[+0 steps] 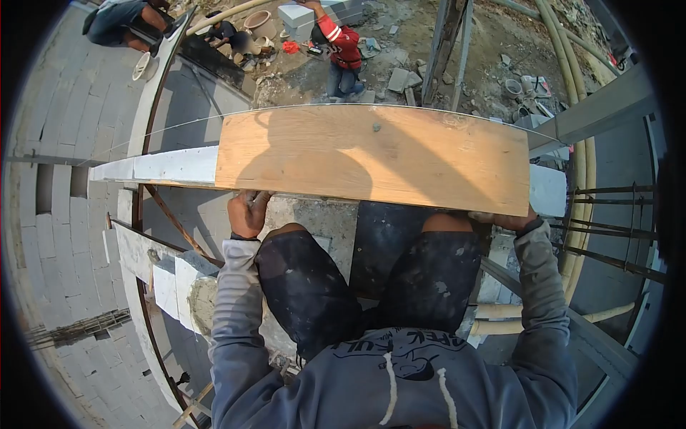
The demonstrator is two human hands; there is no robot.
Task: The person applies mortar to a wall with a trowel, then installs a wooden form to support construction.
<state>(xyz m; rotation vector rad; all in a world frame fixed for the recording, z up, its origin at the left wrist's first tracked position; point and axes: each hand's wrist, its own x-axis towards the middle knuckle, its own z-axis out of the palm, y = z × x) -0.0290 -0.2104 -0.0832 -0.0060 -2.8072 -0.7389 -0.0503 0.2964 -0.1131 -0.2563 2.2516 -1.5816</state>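
Observation:
A long wooden board (314, 154) lies across in front of my knees, over a row of white blocks (161, 168) whose ends stick out on both sides. My left hand (248, 214) is closed at the board's near edge, left of my knee, its fingers curled and partly hidden. At the near right corner my right hand (511, 219) grips the same board, with some fingers hidden under it. A thin string (193, 125) runs along the board's far edge. Shadows fall across the wood.
Below at the back, a person in a red top (341, 46) kneels by pale blocks (304, 16). Other people are at the upper left. Steel bars (614, 229), bamboo poles (580, 143) and a grey beam (600, 107) stand on my right. Cut blocks (187, 282) lie left.

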